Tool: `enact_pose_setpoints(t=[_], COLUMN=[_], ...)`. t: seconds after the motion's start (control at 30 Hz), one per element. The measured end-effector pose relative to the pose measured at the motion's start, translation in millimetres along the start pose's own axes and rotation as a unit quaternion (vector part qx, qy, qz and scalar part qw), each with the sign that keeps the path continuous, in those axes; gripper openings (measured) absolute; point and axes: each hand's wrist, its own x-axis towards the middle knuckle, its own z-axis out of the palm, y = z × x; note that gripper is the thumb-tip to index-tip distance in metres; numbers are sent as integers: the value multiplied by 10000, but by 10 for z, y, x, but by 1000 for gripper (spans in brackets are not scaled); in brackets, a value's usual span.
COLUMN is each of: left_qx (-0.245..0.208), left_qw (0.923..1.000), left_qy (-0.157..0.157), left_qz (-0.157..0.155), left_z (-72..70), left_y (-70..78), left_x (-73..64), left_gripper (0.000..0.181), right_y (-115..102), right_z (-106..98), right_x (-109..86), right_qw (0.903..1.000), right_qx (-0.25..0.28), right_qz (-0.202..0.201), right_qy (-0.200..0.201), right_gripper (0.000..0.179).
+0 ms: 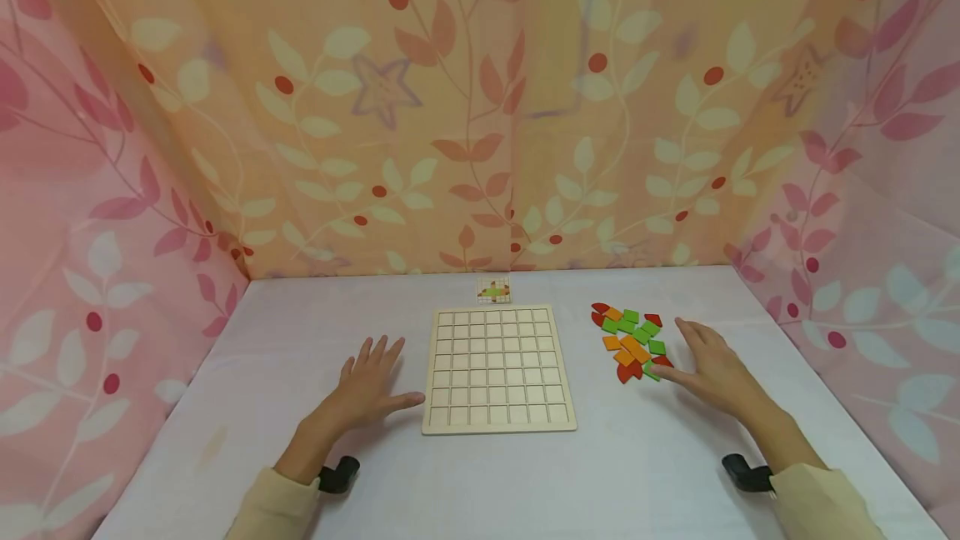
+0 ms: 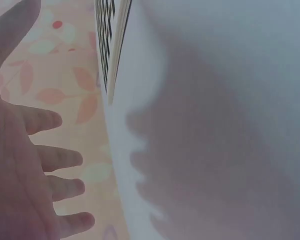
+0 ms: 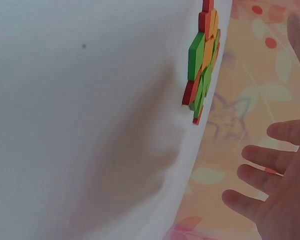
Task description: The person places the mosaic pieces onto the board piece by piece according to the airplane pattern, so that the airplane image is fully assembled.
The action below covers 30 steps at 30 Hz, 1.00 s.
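A square wooden grid board (image 1: 498, 369) lies flat in the middle of the white table. My left hand (image 1: 367, 386) hovers just left of it, fingers spread, the thumb tip right at the board's left edge. In the left wrist view the left hand (image 2: 25, 165) holds nothing and casts a shadow on the cloth. A loose group of red, orange and green pieces (image 1: 636, 350) lies to the right of the board. Beside this group is my right hand (image 1: 716, 369), its thumb overlapping the nearest pieces. The right wrist view shows the right hand (image 3: 280, 175) with fingers extended and nothing held.
Behind the board's far edge lies a small picture card (image 1: 493, 290) with a coloured pattern on a grid. Patterned cloth walls (image 1: 465, 107) enclose the table at the back and both sides. Black wrist bands with camera mounts (image 1: 746, 473) sit below each hand.
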Motion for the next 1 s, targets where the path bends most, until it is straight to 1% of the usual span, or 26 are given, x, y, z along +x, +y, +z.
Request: enact_pose_setpoints(t=[0.27, 0.5, 0.73, 0.87, 1.0], left_qx=[-128, -317, -347, -349, -396], left_qw=[9996, 9983, 9976, 9972, 9965], left_qy=[-179, -305, -426, -485, -603], left_qz=[187, 370, 411, 455, 417], left_z=[93, 160, 183, 189, 212], left_y=[76, 123, 147, 158, 174], left_x=[11, 17, 26, 39, 35], left_gripper=[104, 106, 110, 110, 110], right_y=[-79, -133, -239, -291, -322], right_z=[72, 172, 230, 270, 315], right_x=[133, 259, 366, 432, 491], right_qw=[9994, 9991, 9982, 9978, 9968], right_qx=[292, 300, 408, 344, 367], right_qz=[-126, -256, -399, -528, -659], right_qy=[-99, -175, -194, -200, -250], right_gripper=[102, 97, 86, 81, 74])
